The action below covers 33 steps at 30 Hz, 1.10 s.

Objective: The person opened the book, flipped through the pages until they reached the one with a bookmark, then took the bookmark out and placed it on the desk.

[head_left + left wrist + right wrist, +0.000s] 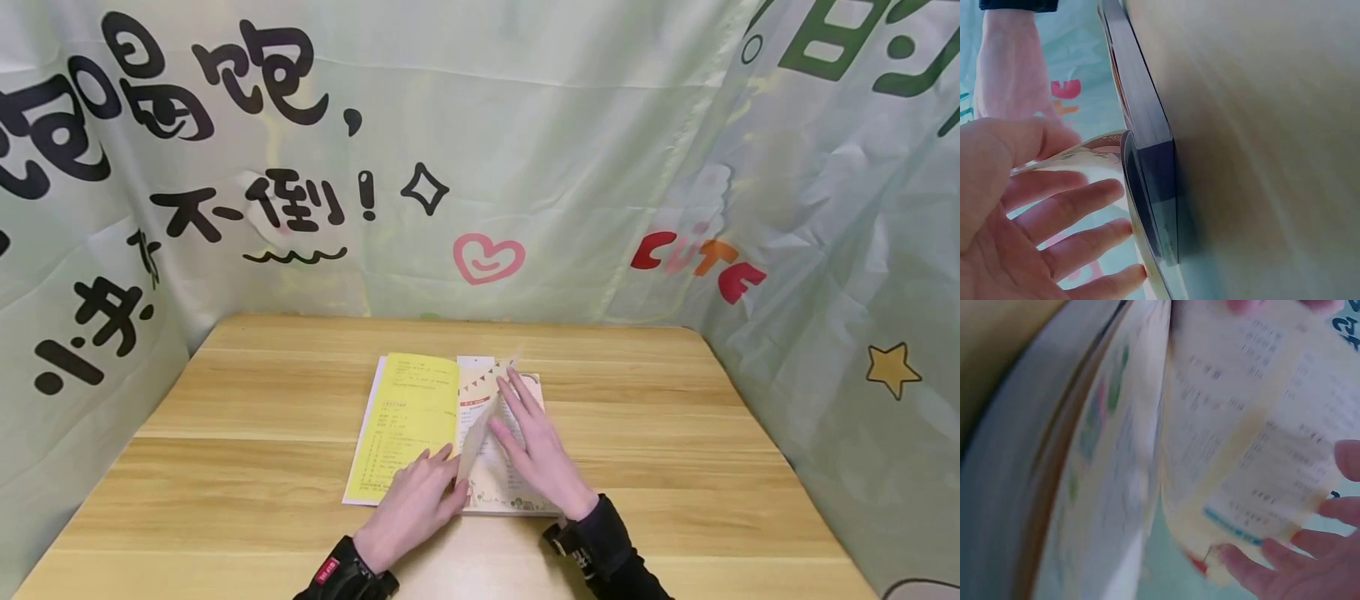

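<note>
Black sleeves (628, 562) lie nearest, below an open book (408, 417) on the table (255, 467). Left hand (420, 498) pinches a raised leaf (474, 437); right hand (542, 450) spreads its fingers beside it — apparently mid-page-turn. Next likely calls for easing the leaf flat — uncreased.

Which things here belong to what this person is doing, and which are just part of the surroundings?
Part of the job:
- open book
- lifted page, pinched by the left hand
- right hand, fingers at that page

Just around:
- wooden table, though it supports the book
- printed cloth backdrop
- its pink heart and yellow star
</note>
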Available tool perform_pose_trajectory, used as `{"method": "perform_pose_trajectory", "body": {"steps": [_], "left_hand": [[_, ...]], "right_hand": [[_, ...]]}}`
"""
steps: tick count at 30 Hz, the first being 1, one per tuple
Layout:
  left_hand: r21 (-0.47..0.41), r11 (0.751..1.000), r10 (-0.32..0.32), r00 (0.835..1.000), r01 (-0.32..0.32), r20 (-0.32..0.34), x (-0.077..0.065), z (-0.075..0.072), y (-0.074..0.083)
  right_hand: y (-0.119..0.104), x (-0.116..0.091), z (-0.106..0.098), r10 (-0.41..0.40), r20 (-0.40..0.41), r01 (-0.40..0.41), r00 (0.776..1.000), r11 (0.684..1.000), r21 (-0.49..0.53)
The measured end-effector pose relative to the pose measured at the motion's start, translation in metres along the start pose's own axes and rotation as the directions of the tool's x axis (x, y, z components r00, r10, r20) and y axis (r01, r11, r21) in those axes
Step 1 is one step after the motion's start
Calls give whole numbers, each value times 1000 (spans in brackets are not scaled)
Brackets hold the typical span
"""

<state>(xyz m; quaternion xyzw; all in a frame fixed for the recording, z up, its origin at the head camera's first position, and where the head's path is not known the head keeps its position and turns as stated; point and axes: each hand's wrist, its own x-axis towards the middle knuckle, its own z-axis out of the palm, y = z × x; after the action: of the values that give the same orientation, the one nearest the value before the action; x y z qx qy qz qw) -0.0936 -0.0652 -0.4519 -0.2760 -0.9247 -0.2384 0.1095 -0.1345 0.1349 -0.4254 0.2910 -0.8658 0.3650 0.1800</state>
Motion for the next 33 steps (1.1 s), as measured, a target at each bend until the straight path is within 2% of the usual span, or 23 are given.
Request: {"method": "perform_pose_trajectory", "body": {"steps": [3,7,12,15,19,23,27,30,33], "left_hand": [[-39,999,-26,999,25,-21,1,-4,0],[-121,990,-72,997,68,-34,3,-10,1],[-269,954,-138,990,131,-8,6,-18,0],[-342,929,-164,986,142,-36,8,-23,-1],[-461,875,-208,974,146,-86,10,-31,-6],[-546,816,-290,952,189,-103,9,-37,-13],[-573,785,-363,924,237,-116,7,-41,-22],[-593,760,-398,912,266,-102,5,-43,-31],[-647,706,-422,905,289,-56,2,-47,-41]], "right_hand": [[-4,1,4,104,79,-113,991,987,118],[-6,8,7,159,134,-188,978,952,243],[-4,18,17,186,194,-244,963,908,340],[-4,23,23,200,228,-273,953,890,365],[-6,30,29,207,263,-297,942,879,374],[-8,36,35,202,303,-308,931,880,360],[-10,39,41,197,335,-311,921,890,332],[-12,40,44,191,358,-306,914,904,299],[-11,38,48,179,394,-291,902,924,247]]}}
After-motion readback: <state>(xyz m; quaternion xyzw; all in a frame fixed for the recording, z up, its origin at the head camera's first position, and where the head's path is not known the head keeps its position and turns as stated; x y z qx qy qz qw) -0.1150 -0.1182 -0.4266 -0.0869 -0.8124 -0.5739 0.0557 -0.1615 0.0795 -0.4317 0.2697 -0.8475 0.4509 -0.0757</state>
